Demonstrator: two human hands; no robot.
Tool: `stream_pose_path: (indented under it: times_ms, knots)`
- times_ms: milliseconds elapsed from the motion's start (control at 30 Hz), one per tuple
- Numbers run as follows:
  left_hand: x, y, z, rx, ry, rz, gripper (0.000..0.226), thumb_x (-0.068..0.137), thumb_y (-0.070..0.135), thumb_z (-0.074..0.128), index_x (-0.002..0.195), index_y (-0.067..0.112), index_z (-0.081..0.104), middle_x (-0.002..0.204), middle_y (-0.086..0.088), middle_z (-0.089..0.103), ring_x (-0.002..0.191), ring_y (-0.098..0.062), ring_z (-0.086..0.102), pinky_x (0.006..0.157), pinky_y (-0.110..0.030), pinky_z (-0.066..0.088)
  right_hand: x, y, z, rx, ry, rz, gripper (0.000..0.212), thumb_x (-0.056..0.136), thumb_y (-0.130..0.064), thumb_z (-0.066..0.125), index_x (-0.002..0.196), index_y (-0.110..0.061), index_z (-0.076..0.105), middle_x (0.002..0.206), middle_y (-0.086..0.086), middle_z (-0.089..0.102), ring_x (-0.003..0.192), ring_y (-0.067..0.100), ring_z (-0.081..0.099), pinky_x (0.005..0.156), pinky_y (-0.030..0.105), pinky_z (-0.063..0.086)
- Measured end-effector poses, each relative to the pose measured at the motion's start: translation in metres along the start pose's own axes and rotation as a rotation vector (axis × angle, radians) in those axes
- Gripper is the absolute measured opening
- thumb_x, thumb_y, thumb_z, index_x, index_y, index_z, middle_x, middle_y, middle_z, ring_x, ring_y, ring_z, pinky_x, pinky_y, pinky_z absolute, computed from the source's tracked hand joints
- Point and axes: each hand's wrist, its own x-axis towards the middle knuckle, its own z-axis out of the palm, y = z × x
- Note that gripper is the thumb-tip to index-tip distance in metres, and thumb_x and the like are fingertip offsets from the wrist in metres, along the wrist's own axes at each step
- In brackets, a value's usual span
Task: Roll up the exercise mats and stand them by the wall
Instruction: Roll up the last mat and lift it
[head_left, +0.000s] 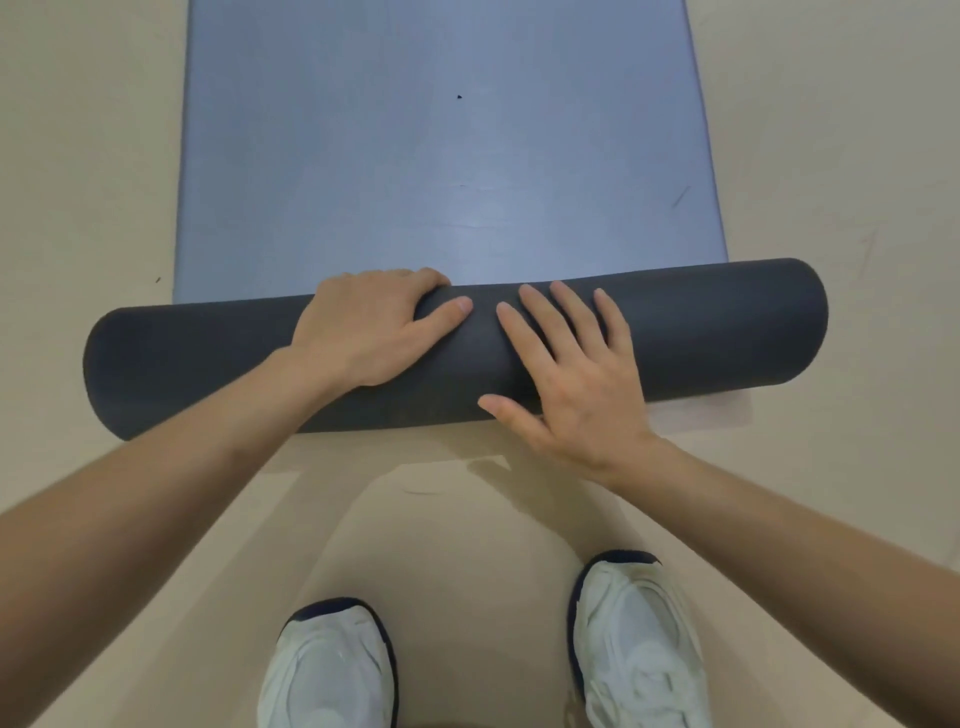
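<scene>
- Fingers (540, 317) of the right hand (571, 379) lie straight and spread apart, pressed flat on top of the rolled part (727, 338) of the exercise mat (441, 156). Its thumb stretches out to the left along the near side of the roll.
- Left hand (363, 332) grips the same roll just left of the right one. Its fingers curl over the far edge, where the roll meets the flat sheet, and their tips are hidden behind it. Its thumb lies on top, pointing right, close to the right hand's fingertips but apart from them.
- Both hands sit near the middle of the roll, and both bare forearms reach in from the near corners.
- Rolled part: a dark grey cylinder lying across the scene from left to right on the floor (831, 130), its right end slightly farther away than its left.
- Unrolled remainder of the mat is blue-grey and lies flat, stretching away from the roll to the far edge of the view.
- Pale beige floor surrounds the mat on both sides.
- Two white shoes with dark trim stand near the bottom edge, the left shoe (332, 670) and the right shoe (639, 639), both well apart from the roll.
</scene>
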Motion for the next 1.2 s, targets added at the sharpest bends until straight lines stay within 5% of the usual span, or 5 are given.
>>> stream_pose_path:
  times_ms: [333,500,600,833,1200]
  knots:
    - [-0.066,0.017,0.024,0.022,0.579,0.183,0.040,0.093,0.038,0.062,0.123,0.013,0.072,0.129,-0.003,0.071,0.118,-0.029,0.066,0.093,-0.042,0.047,0.048,0.020,0.001,0.048,-0.026,0.041,0.070,0.094,-0.072,0.044,0.134,-0.017,0.063,0.131,0.003,0.066,0.121,0.029,0.058,0.111,0.048,0.037]
    - [-0.066,0.011,0.048,0.212,0.538,0.194,0.064,0.098,0.047,0.055,0.150,0.010,0.053,0.158,-0.010,0.048,0.147,-0.033,0.044,0.121,-0.054,0.032,0.078,0.028,-0.010,0.098,-0.202,0.072,0.073,0.091,-0.078,0.029,0.135,-0.028,0.058,0.131,-0.005,0.064,0.120,0.023,0.054,0.109,0.043,0.036]
    - [-0.047,-0.002,0.046,0.301,0.597,0.253,0.067,0.098,0.053,0.057,0.150,0.011,0.053,0.156,-0.009,0.050,0.144,-0.032,0.049,0.117,-0.053,0.038,0.089,0.033,-0.011,0.126,-0.241,0.073,0.074,0.092,-0.077,0.029,0.135,-0.025,0.058,0.134,-0.001,0.061,0.123,0.026,0.052,0.108,0.044,0.036]
    - [-0.007,-0.013,0.014,0.250,0.573,0.265,0.071,0.098,0.068,0.051,0.143,0.014,0.061,0.144,-0.004,0.063,0.131,-0.029,0.061,0.111,-0.046,0.045,0.062,0.028,-0.006,0.017,0.203,0.111,0.057,0.096,-0.057,0.058,0.124,-0.008,0.069,0.129,0.015,0.065,0.118,0.038,0.060,0.104,0.054,0.041]
    - [0.069,-0.029,-0.066,0.049,0.189,0.132,0.071,0.091,0.083,0.030,0.142,0.039,0.054,0.131,0.014,0.067,0.118,-0.020,0.062,0.085,-0.037,0.043,0.080,0.060,0.008,-0.172,0.120,0.074,0.078,0.097,-0.069,0.048,0.156,-0.019,0.039,0.156,0.020,0.043,0.144,0.044,0.036,0.120,0.064,0.020]
